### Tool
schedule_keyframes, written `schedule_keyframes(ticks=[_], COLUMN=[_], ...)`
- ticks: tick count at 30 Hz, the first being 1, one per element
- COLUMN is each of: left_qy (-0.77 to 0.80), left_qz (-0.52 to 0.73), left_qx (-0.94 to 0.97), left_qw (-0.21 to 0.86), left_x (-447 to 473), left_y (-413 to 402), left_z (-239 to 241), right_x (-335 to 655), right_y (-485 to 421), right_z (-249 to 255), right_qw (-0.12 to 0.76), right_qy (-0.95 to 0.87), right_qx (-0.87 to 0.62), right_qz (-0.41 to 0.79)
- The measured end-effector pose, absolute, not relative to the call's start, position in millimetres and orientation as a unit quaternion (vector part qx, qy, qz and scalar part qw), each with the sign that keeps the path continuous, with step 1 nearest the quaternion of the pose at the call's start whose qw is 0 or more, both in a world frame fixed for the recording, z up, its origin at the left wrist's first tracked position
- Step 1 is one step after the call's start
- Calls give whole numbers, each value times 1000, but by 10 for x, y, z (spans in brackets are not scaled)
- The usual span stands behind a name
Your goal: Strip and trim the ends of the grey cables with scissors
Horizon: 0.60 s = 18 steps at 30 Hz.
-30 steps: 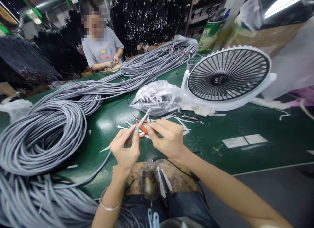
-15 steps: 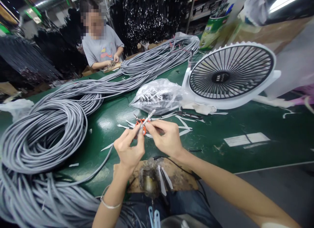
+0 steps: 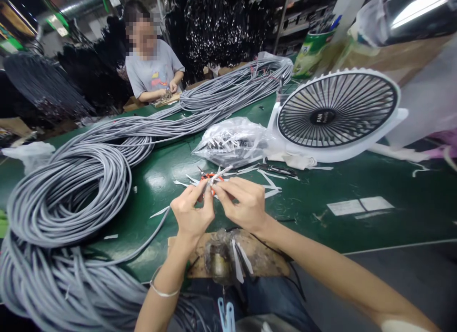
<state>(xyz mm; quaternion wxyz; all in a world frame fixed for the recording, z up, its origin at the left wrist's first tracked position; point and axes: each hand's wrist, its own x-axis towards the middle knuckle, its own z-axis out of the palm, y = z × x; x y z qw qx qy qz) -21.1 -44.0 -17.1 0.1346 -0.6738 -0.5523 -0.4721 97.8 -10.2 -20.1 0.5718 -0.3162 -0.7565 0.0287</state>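
My left hand [image 3: 193,210] pinches the end of a grey cable [image 3: 157,229] between thumb and fingers. The cable runs from the left, behind my left wrist, up to that pinch. My right hand [image 3: 246,203] is closed at the same cable end, its thumb and forefinger meeting at the pale tip [image 3: 224,172], which points up and right. Exactly what the right fingertips grip is too small to make out. Just behind my fingertips lie orange-handled cutters [image 3: 202,174], partly hidden, among thin white strips [image 3: 271,191].
Large coils of grey cable [image 3: 67,194] cover the left side. A plastic bag [image 3: 232,139] and a white fan [image 3: 337,111] stand beyond my hands. Below them is a wooden board [image 3: 264,256] with a metal fixture [image 3: 220,260]. A co-worker [image 3: 153,70] sits across the table.
My right fingers have drawn in closer to the left fingertips at the cable end. The pale tip has tilted further to the right. The whole view has shifted slightly.
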Motion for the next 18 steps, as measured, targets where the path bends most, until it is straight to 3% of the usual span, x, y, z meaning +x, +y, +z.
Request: schedule_keyframes(ticks=[6, 11, 15, 18], left_qy=[-562, -584, -585, -587], left_qz=[-458, -474, -462, -470], left_qx=[-677, -659, -665, -659], left_qw=[129, 20, 50, 29], left_x=[-195, -199, -196, -197], left_y=[-433, -419, -396, -390], left_z=[-169, -174, -187, -189], right_x=[993, 989, 991, 1002], right_y=[-94, -93, -98, -95], right_z=[-196, -200, -191, -181], right_qw=[544, 560, 548, 550], right_qy=[-751, -767, -753, -765], right_qx=[-363, -312, -356, -331], right_qz=[90, 28, 78, 38])
